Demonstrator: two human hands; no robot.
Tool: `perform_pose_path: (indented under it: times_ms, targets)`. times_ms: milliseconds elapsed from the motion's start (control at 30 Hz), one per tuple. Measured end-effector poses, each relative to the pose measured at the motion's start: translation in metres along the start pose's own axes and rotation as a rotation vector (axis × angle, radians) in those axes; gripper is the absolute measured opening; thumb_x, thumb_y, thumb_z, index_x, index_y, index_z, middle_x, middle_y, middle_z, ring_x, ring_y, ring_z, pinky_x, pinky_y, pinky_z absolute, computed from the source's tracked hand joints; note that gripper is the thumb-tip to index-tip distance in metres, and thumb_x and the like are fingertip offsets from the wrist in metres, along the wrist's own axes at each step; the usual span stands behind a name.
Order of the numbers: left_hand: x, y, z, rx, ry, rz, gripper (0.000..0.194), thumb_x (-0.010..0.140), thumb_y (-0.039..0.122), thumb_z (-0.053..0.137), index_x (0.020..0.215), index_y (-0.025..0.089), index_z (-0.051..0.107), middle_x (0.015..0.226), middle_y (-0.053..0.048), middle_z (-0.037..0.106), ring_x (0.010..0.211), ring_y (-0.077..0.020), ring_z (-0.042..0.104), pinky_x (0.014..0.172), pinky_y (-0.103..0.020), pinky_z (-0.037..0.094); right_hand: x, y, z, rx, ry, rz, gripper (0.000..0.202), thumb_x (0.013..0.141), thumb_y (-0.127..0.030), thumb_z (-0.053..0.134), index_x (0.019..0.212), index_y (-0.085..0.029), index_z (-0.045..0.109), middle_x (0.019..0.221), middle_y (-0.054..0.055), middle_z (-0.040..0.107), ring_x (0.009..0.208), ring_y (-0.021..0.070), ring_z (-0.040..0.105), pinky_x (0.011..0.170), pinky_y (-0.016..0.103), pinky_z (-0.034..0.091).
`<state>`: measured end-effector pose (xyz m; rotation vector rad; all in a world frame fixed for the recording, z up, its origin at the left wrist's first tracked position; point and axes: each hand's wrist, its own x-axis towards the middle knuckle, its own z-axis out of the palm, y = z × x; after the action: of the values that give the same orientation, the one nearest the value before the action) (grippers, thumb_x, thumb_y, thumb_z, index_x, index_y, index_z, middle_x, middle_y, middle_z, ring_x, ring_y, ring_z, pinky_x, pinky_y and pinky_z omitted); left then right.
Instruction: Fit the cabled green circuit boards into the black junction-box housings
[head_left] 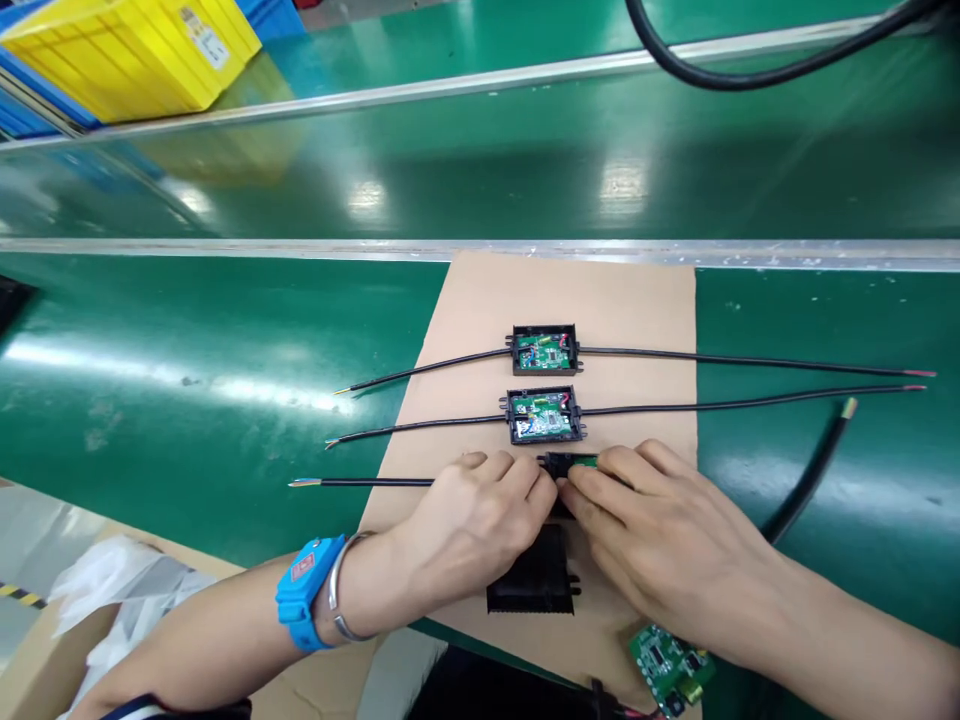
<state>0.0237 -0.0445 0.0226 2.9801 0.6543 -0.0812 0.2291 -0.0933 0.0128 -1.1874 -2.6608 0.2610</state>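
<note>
My left hand, wearing a silver bangle and a blue wrist strap, is closed at the left end of a small black plastic case. From under it a black cable runs left to bare coloured wire ends. My right hand grips the same case from the right, covering most of it; a sliver of green board shows. Just beyond lie two open cases, the nearer case and the farther case, each with a circuit board and cables at both ends. Nearer me is another black case, partly hidden by my left hand.
Cardboard lies under the work on the green bench. A loose circuit board is below my right forearm. A thick cable end sticks out on the right. A yellow bin stands at back left; a black cable loops at back right.
</note>
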Motion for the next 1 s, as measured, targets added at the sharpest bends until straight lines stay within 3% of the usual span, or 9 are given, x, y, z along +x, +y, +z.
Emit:
perform_pose_path:
  times_ms: [200, 267, 333, 433, 567, 767, 900, 1000]
  targets:
    - [0.008, -0.001, 0.003, -0.007, 0.051, -0.036, 0.012, 0.086, 0.007, 0.045, 0.084, 0.016, 0.052, 0.078, -0.003, 0.057, 0.067, -0.0180, 0.052, 0.058, -0.033, 0.044, 0.009, -0.001, -0.003, -0.064, 0.021, -0.062, 0.012, 0.081, -0.014, 0.054, 0.073, -0.015, 0.062, 0.078, 0.005, 0.055, 0.079, 0.0203, 0.044, 0.064, 0.039, 0.027]
    - [0.008, -0.003, -0.001, -0.028, 0.027, -0.051, 0.013, 0.087, 0.007, 0.045, 0.083, 0.016, 0.054, 0.080, -0.004, 0.057, 0.071, -0.0184, 0.052, 0.061, -0.033, 0.045, 0.007, 0.002, -0.005, -0.051, 0.041, -0.037, 0.012, 0.083, -0.013, 0.052, 0.081, -0.014, 0.065, 0.085, 0.005, 0.060, 0.081, 0.0201, 0.047, 0.065, 0.038, 0.030]
    - [0.006, -0.004, -0.008, -0.074, 0.021, -0.105, 0.014, 0.088, 0.007, 0.045, 0.085, 0.016, 0.057, 0.084, -0.005, 0.057, 0.076, -0.0186, 0.052, 0.066, -0.032, 0.047, 0.002, 0.005, -0.010, -0.025, 0.049, -0.014, 0.018, 0.085, -0.015, 0.051, 0.095, -0.015, 0.066, 0.105, 0.006, 0.063, 0.092, 0.0225, 0.049, 0.072, 0.040, 0.036]
    - [0.006, 0.000, -0.015, -0.250, 0.040, -0.188, 0.014, 0.090, 0.013, 0.048, 0.098, 0.015, 0.059, 0.097, -0.007, 0.054, 0.084, -0.0186, 0.052, 0.073, -0.032, 0.050, -0.011, 0.012, -0.019, 0.015, 0.044, 0.099, 0.035, 0.088, -0.025, 0.051, 0.121, -0.015, 0.059, 0.127, 0.011, 0.055, 0.112, 0.0286, 0.046, 0.090, 0.045, 0.040]
    - [0.016, 0.008, -0.013, -0.410, -0.027, -0.191, 0.024, 0.086, 0.029, 0.058, 0.105, 0.014, 0.059, 0.102, -0.008, 0.049, 0.091, -0.0212, 0.051, 0.080, -0.036, 0.051, -0.026, 0.021, -0.021, 0.057, -0.012, 0.247, 0.039, 0.087, -0.025, 0.052, 0.124, -0.013, 0.053, 0.110, 0.012, 0.058, 0.104, 0.0251, 0.053, 0.089, 0.041, 0.047]
    - [0.029, 0.007, -0.011, -0.370, -0.125, -0.264, 0.021, 0.085, 0.029, 0.059, 0.098, 0.013, 0.058, 0.105, -0.009, 0.044, 0.084, -0.0206, 0.051, 0.071, -0.036, 0.051, -0.024, 0.035, -0.018, 0.140, -0.120, 0.261, 0.030, 0.089, -0.025, 0.054, 0.118, -0.019, 0.055, 0.102, 0.007, 0.053, 0.080, 0.0176, 0.058, 0.068, 0.032, 0.051]
    - [0.030, 0.003, -0.013, -0.402, -0.134, -0.266, 0.023, 0.083, 0.029, 0.062, 0.099, 0.013, 0.056, 0.105, -0.008, 0.044, 0.083, -0.0202, 0.052, 0.068, -0.035, 0.050, -0.013, 0.039, -0.021, 0.228, -0.152, 0.264, 0.029, 0.088, -0.022, 0.055, 0.116, -0.021, 0.056, 0.101, 0.005, 0.052, 0.081, 0.0166, 0.058, 0.067, 0.031, 0.050]
    - [0.029, 0.001, -0.013, -0.420, -0.134, -0.262, 0.024, 0.082, 0.028, 0.063, 0.100, 0.013, 0.055, 0.106, -0.008, 0.044, 0.085, -0.0207, 0.052, 0.070, -0.035, 0.050, -0.009, 0.036, -0.018, 0.228, -0.107, 0.231, 0.030, 0.087, -0.021, 0.055, 0.117, -0.018, 0.056, 0.098, 0.006, 0.053, 0.080, 0.0168, 0.057, 0.066, 0.030, 0.050]
